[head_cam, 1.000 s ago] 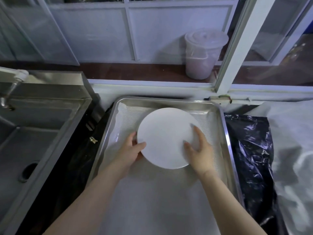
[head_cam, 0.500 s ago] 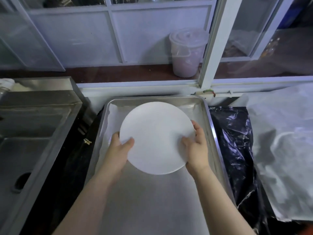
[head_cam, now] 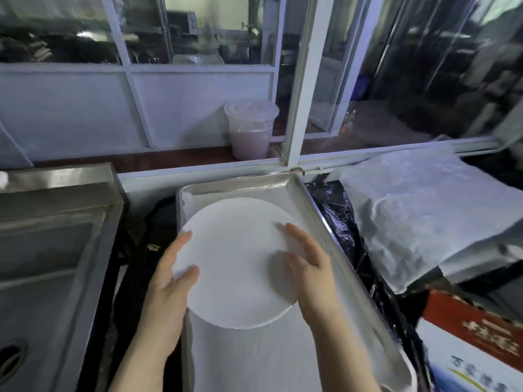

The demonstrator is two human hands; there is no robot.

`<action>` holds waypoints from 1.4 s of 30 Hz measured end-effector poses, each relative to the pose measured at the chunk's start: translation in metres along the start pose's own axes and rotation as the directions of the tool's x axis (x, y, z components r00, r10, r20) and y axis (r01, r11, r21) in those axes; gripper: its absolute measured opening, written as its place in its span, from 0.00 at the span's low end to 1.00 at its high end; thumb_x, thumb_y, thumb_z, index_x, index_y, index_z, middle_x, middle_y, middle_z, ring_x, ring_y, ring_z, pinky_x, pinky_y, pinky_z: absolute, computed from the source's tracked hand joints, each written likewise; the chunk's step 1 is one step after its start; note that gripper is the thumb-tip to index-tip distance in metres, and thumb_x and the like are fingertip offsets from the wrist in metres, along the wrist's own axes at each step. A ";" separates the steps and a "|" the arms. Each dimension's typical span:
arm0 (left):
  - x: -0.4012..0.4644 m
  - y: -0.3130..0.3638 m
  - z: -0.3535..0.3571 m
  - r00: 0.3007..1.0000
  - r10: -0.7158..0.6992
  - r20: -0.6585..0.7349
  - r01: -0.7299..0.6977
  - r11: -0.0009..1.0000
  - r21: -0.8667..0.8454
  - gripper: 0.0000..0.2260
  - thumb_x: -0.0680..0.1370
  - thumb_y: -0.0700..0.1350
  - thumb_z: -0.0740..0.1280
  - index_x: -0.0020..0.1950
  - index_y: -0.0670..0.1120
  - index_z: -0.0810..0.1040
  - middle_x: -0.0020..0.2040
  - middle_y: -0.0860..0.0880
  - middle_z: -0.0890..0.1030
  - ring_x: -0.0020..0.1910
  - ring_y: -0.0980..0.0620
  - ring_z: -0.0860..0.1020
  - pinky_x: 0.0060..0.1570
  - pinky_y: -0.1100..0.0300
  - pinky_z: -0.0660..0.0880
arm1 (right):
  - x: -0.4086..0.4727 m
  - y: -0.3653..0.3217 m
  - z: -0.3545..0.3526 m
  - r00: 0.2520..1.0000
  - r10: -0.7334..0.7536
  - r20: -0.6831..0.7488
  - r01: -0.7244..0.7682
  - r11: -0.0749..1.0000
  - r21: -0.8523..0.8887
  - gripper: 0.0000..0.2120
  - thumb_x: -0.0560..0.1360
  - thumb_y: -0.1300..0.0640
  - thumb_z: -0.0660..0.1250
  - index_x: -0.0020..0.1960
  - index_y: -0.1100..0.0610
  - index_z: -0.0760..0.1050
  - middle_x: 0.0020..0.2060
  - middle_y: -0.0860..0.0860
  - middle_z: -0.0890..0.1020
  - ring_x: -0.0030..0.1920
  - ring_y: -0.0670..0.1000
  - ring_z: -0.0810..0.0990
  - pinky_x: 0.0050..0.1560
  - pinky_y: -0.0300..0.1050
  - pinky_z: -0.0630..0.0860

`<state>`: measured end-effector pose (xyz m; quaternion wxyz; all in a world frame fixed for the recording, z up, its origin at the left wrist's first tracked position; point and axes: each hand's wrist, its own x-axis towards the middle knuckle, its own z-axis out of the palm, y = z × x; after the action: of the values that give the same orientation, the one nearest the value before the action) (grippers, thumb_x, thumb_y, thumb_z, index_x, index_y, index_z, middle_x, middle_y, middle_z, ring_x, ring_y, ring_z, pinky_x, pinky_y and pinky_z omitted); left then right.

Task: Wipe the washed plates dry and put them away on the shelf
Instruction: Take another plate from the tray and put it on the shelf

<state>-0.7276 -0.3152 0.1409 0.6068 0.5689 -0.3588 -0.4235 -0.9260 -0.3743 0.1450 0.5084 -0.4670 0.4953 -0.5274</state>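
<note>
Left hand point(head_cam: 167, 281) gripped the white plate point(head_cam: 235, 264) at its 9 o'clock rim, thumb on top; right hand point(head_cam: 308, 267) pinched the 3 o'clock rim, fingers spread loosely. The plate was held above the lined metal tray point(head_cam: 319, 216). No cloth or shelf was visible; wiping and shelving apparently remained.

Both hands, left point(head_cam: 169, 281) and right point(head_cam: 310, 267), hold round white plate point(head_cam: 235, 264) by its edges over cloth-lined steel tray point(head_cam: 319, 219), frame centre.
</note>
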 end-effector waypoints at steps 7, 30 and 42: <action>-0.057 0.038 -0.034 0.968 0.128 0.216 -0.126 0.992 -0.022 0.28 0.78 0.33 0.62 0.58 0.70 0.75 0.65 0.66 0.74 0.67 0.61 0.69 0.68 0.55 0.65 | -0.117 -0.045 0.006 0.974 -0.082 -0.210 0.087 0.996 0.012 0.27 0.69 0.68 0.60 0.55 0.39 0.79 0.51 0.32 0.81 0.50 0.35 0.79 0.43 0.29 0.74; -0.485 0.108 0.154 0.067 0.253 0.965 0.114 0.959 -0.259 0.23 0.71 0.44 0.64 0.61 0.67 0.74 0.68 0.51 0.74 0.65 0.46 0.74 0.66 0.41 0.69 | -0.634 -0.166 -0.198 0.055 -0.393 -0.918 0.236 0.898 -0.371 0.25 0.73 0.71 0.60 0.61 0.46 0.76 0.62 0.51 0.80 0.62 0.54 0.77 0.65 0.58 0.73; -0.915 0.135 0.141 -0.468 0.358 0.808 0.412 0.897 -0.159 0.23 0.70 0.42 0.64 0.58 0.65 0.76 0.61 0.54 0.78 0.55 0.57 0.77 0.50 0.63 0.74 | -1.033 -0.226 -0.237 -0.509 -0.501 -0.699 -0.143 0.851 -0.505 0.28 0.73 0.72 0.58 0.59 0.43 0.76 0.52 0.41 0.80 0.46 0.33 0.78 0.45 0.26 0.71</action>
<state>-1.1934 0.4734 0.3311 0.0902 -0.2243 -0.5745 -0.7820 -1.1298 0.6672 0.3648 -0.3790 0.0391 0.6658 -0.6415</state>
